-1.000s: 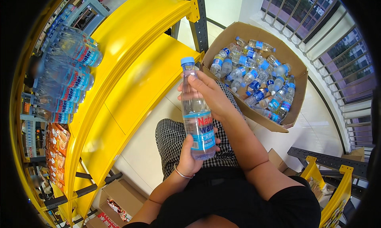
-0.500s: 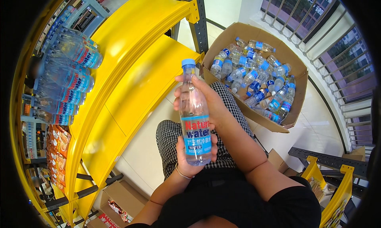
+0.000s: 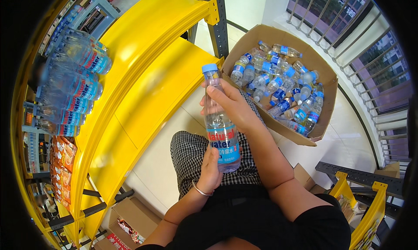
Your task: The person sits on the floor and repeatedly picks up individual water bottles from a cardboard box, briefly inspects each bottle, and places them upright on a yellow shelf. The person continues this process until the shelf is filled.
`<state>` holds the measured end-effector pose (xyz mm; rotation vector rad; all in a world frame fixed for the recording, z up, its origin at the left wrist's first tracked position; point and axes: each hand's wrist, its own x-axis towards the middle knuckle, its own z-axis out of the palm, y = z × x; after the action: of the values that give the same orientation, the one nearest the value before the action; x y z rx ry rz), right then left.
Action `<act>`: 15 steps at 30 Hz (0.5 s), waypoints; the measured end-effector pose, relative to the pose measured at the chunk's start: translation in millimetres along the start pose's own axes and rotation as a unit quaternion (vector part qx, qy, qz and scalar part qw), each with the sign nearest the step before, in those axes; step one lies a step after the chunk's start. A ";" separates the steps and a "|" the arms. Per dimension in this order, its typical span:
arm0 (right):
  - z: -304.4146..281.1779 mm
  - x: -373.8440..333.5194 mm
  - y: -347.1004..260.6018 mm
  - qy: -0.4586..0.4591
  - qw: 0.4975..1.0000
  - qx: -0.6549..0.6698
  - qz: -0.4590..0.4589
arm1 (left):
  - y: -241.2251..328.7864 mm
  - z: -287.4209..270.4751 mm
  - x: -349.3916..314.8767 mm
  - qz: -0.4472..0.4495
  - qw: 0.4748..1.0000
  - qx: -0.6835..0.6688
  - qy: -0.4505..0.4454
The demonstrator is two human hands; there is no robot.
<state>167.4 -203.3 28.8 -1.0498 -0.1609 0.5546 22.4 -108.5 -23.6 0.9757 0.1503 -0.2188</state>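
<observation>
A clear plastic water bottle [image 3: 222,127] with a light blue cap and a blue label with red and dark print is held in front of my body, tilted slightly to the left. My right hand [image 3: 233,104] wraps round its upper part, just below the cap. Lower down, my left hand [image 3: 210,174] grips the left side of the label, the thumb lying along it. The fingers of my left hand are mostly hidden behind the bottle.
Similar bottles [image 3: 80,89] stand on a yellow shelf [image 3: 130,36] at the left, beside orange snack packets [image 3: 65,163]. A large cardboard box [image 3: 326,115] full of plastic bottles stands at the far right, near railed windows. An opened carton [image 3: 139,213] lies lower left.
The bottle has moved a little to the right and turned, so its label faces differently. My right hand moved right with it; my left hand's fingers shifted toward the bottle's left side.
</observation>
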 end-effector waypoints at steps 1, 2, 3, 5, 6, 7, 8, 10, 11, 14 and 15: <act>0.2 -0.4 -0.3 0.001 1.000 0.001 0.003 | -0.3 0.7 -0.3 0.002 1.000 0.000 0.003; 0.1 0.0 0.4 -0.001 1.000 0.004 0.005 | -0.8 0.1 -0.3 0.003 1.000 0.000 0.004; -0.2 0.5 1.1 -0.001 1.000 0.007 0.007 | -1.2 -0.5 -0.1 0.003 1.000 0.000 0.004; -1.0 1.3 2.8 0.000 1.000 0.010 0.010 | -0.1 0.7 0.4 0.002 1.000 -0.005 0.005; -1.5 1.8 3.9 0.001 1.000 0.011 0.011 | 2.1 3.3 0.8 0.002 1.000 -0.009 0.008; -1.7 2.0 4.5 0.003 1.000 0.012 0.013 | 3.3 4.8 1.1 0.001 1.000 -0.013 0.010; -1.8 2.0 4.3 0.002 1.000 0.013 0.014 | 3.2 4.7 1.1 0.001 1.000 -0.012 0.011; -2.0 1.7 4.1 0.002 1.000 0.015 0.016 | 2.8 4.3 0.8 0.000 1.000 -0.011 0.014; -2.2 1.8 4.5 0.001 1.000 0.018 0.017 | 3.6 5.6 0.8 0.000 1.000 -0.015 0.016; -1.3 2.8 4.8 0.002 1.000 0.022 0.022 | 6.2 8.5 1.0 0.002 1.000 -0.021 0.021; 0.5 3.7 3.8 0.004 1.000 0.020 0.024 | 5.9 6.8 0.8 0.006 1.000 -0.020 0.020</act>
<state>169.0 -199.6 25.3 -1.0197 -0.1183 0.5953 24.8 -111.1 -15.3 0.9422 0.1856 -0.1845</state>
